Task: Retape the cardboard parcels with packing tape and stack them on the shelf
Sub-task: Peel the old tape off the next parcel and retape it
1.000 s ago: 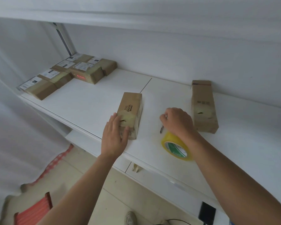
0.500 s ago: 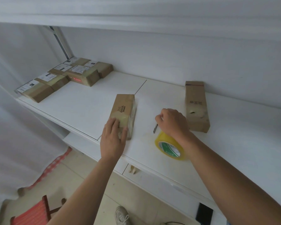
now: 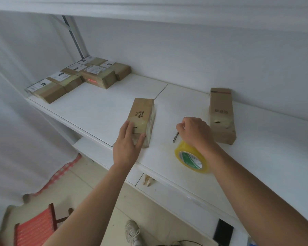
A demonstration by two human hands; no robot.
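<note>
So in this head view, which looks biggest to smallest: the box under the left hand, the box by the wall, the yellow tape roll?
1-2. Box under the left hand and box by the wall: look alike.
3. Yellow tape roll.

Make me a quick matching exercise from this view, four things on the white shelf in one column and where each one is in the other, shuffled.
Things:
1. INS BAHA parcel
2. tape roll
3. labelled parcels
4. plain parcel

Places:
A. far left end of the shelf
B. under the left hand
C. beside the wall, past the right hand
D. front edge, below the right wrist

Pairs: 1-B, 2-D, 3-A, 4-C
</note>
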